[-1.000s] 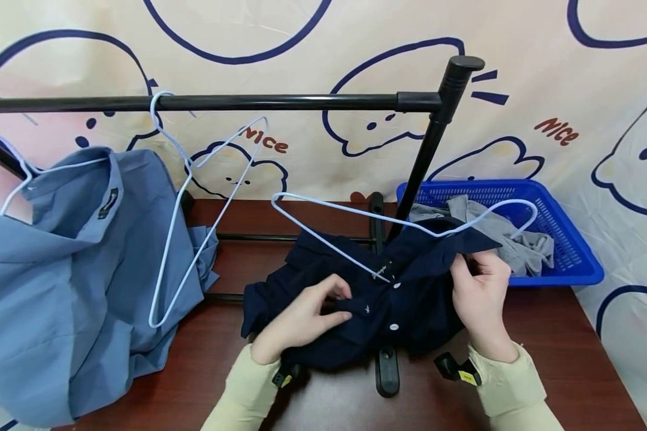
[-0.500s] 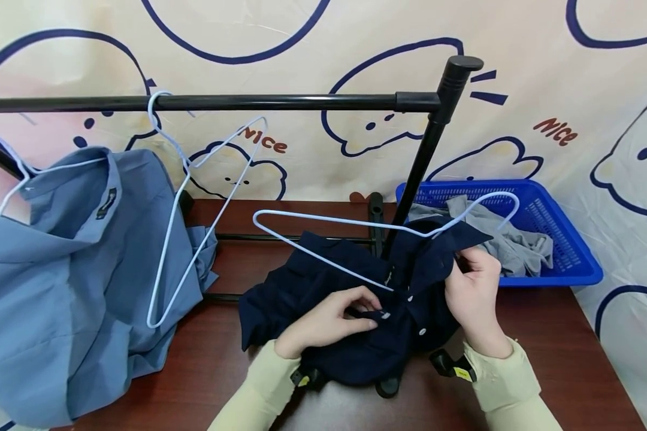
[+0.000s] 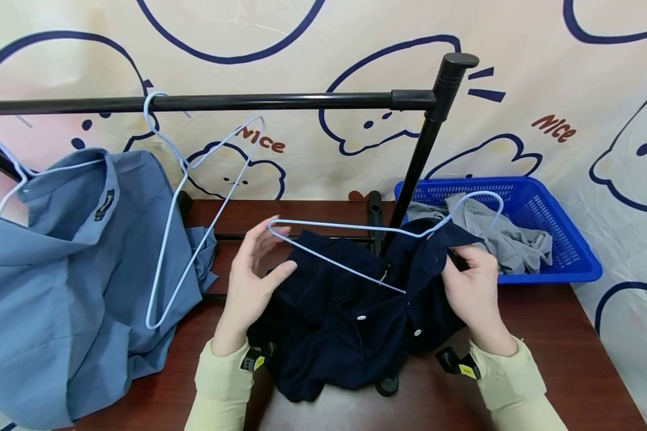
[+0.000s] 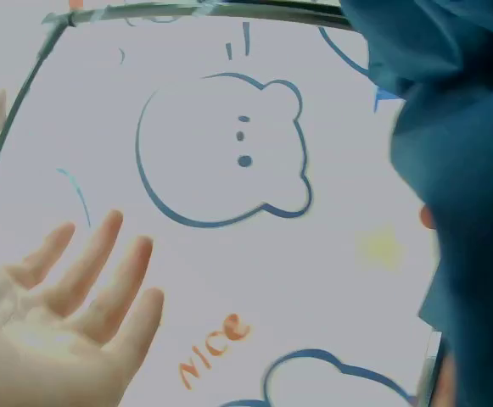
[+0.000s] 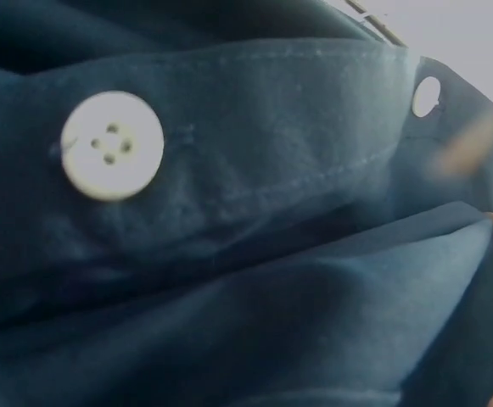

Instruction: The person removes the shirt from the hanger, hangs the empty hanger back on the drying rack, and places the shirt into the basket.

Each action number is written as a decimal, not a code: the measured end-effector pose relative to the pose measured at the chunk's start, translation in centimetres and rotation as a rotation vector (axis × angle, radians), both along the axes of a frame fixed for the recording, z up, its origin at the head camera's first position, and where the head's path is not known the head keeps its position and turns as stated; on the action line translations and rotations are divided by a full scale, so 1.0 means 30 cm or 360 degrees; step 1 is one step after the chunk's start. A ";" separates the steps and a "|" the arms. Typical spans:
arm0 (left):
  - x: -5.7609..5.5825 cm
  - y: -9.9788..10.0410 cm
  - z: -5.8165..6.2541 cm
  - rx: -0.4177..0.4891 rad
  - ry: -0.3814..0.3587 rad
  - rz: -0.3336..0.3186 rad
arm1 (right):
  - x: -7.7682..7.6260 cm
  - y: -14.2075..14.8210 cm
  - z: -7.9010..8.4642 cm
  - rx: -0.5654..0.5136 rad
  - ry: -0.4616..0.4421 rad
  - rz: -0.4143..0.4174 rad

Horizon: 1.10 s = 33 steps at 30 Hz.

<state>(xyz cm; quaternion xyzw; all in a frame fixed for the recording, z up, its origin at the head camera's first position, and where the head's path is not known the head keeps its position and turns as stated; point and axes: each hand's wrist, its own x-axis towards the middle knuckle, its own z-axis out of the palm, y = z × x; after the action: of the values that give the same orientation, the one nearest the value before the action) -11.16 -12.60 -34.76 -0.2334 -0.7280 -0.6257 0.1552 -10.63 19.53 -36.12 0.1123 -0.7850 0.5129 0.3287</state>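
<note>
- Head view: we see the left hand (image 3: 250, 284) raised from a pale yellow sleeve (image 3: 221, 380), thumb out and fingers loosely extended at the left end of a light-blue hanger (image 3: 339, 225). It grips nothing; we cannot tell whether its fingertips touch the wire.
- Head view: the right hand (image 3: 473, 281) pinches a navy shirt (image 3: 339, 317) near its collar. The shirt lies bunched on the brown table (image 3: 156, 398); its collar hides the hanger's other end from us.
- Left wrist view: we find four fingers apart, holding nothing; another digit is cut off at the left edge.
- Right wrist view: navy cloth and a white button (image 5: 112, 146) fill most of our view; fingertips at the right edge are cropped, partly blurred.
</note>
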 end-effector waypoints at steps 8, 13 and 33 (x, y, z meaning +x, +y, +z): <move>0.058 0.076 0.107 -0.0203 0.0451 0.0411 | -0.006 -0.028 -0.011 0.0131 -0.0018 0.0034; 0.056 0.141 0.125 -0.0278 0.0596 0.0224 | -0.008 -0.060 -0.020 0.0246 -0.0072 0.0109; -0.028 0.233 -0.040 -0.0479 0.0339 0.0203 | -0.013 -0.167 -0.038 0.0431 -0.0208 0.0624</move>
<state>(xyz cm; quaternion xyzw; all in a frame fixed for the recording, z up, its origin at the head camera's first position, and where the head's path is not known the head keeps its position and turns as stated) -12.01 -5.60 -35.95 -0.2723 -0.8062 -0.4703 0.2342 -11.02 14.52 -37.25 0.2721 -0.8293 0.4633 0.1534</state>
